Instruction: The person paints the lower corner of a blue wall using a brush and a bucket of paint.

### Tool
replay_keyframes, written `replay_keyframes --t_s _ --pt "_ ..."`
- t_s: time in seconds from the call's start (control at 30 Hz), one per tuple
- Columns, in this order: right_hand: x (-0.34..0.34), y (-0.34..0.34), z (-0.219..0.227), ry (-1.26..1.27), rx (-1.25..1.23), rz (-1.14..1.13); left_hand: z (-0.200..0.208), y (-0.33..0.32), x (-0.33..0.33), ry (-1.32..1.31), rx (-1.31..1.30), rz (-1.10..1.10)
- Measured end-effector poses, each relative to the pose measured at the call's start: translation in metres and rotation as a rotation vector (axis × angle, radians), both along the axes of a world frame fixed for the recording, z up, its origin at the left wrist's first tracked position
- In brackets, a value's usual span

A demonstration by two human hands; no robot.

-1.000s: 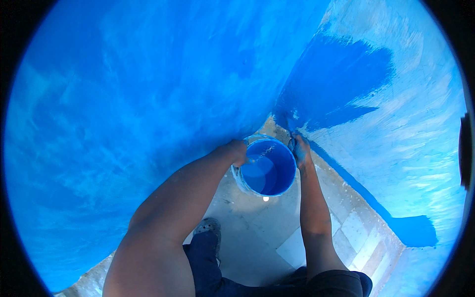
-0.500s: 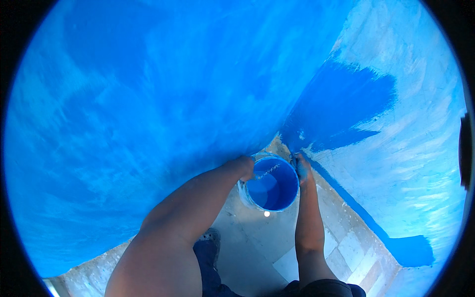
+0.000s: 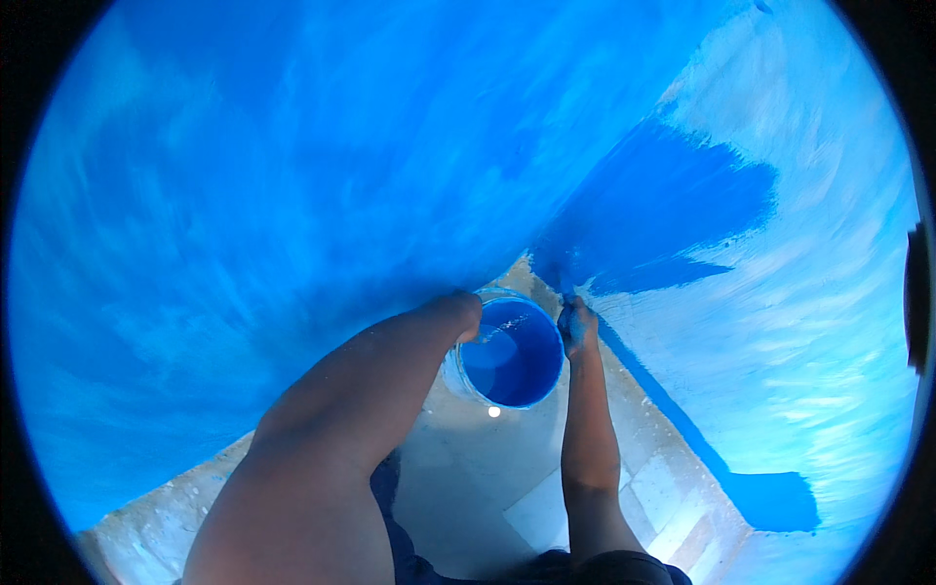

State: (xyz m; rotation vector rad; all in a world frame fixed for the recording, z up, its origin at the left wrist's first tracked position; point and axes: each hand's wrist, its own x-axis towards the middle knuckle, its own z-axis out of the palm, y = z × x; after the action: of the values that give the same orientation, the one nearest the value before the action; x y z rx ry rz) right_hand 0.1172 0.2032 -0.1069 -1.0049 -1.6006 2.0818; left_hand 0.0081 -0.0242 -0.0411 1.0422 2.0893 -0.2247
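Bucket [image 3: 512, 353], round, open-topped, holds deep blue paint.

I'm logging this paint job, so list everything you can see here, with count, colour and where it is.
paint bucket: one, pale outside, blue paint inside, centre, at the foot of the walls
left wall: one, painted blue all over, left and top
right wall: one, pale blue-white, right
fresh paint patch: one, deep blue, on the right wall near the corner
painted strip: one, deep blue, along the base of the right wall
floor: one, bare grey, bottom centre
left hand: one, at the bucket's left rim
right hand: one, paint-stained blue, at the bucket's right rim; what its fingers hold is unclear
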Motion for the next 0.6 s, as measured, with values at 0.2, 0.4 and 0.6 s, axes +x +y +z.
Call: replay_keyframes --t_s 0.2,0.4,0.6 --pt "0.01 -0.024 0.018 0.119 0.204 -0.006 0.006 -0.006 0.005 0.064 0.027 0.118" --pt "-0.01 0.008 -0.003 0.025 0.095 0.045 -0.005 0.001 0.0 0.031 0.058 0.09" --pt "-0.007 -0.026 0.027 0.072 0.267 0.04 -0.017 0.0 0.001 0.078 0.097 0.111"
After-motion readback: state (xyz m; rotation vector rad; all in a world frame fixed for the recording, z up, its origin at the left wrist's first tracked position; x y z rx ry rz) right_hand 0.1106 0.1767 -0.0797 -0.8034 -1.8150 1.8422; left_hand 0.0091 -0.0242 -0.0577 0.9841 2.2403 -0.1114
